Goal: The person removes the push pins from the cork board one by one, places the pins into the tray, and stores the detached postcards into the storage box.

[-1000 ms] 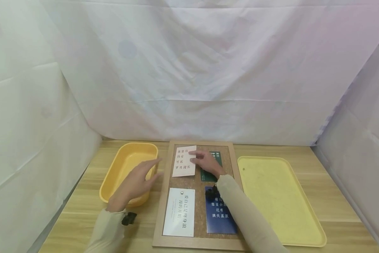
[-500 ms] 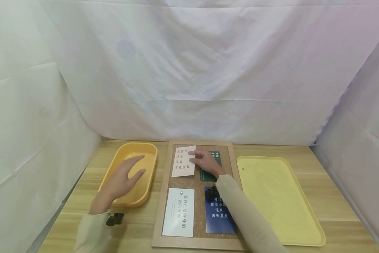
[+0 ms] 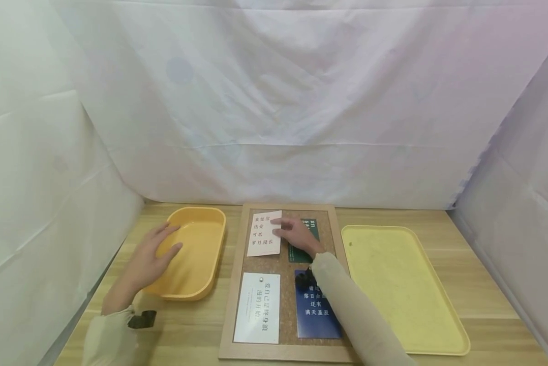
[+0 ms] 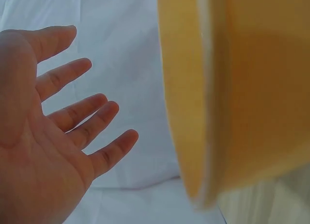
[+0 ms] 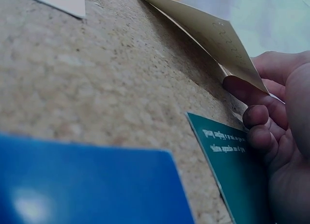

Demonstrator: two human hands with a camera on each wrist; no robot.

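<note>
My right hand (image 3: 301, 236) pinches the right edge of a white card (image 3: 261, 239) with red writing at the upper left of a framed cork board (image 3: 265, 263). In the right wrist view the pinched card (image 5: 208, 32) tilts up from the cork, with fingers tucked under its edge. A green card (image 3: 299, 255) lies partly hidden beneath that hand. My left hand (image 3: 141, 264), fingers spread, hovers at the left rim of an orange-yellow bin (image 3: 198, 249). The left wrist view shows its bare palm, with the bin's wall (image 4: 261, 88) to the right.
On the board's lower half lie a white card (image 3: 246, 320) with a silver pin (image 3: 261, 279) and a blue card (image 3: 317, 325) partly under my right sleeve. A pale yellow tray (image 3: 397, 290) sits right of the board. White cloth (image 3: 274, 101) surrounds the wooden table.
My left hand has moved left, from between the bin and the board, across the bin to its left side. My right hand keeps its pinch on the white card with red writing.
</note>
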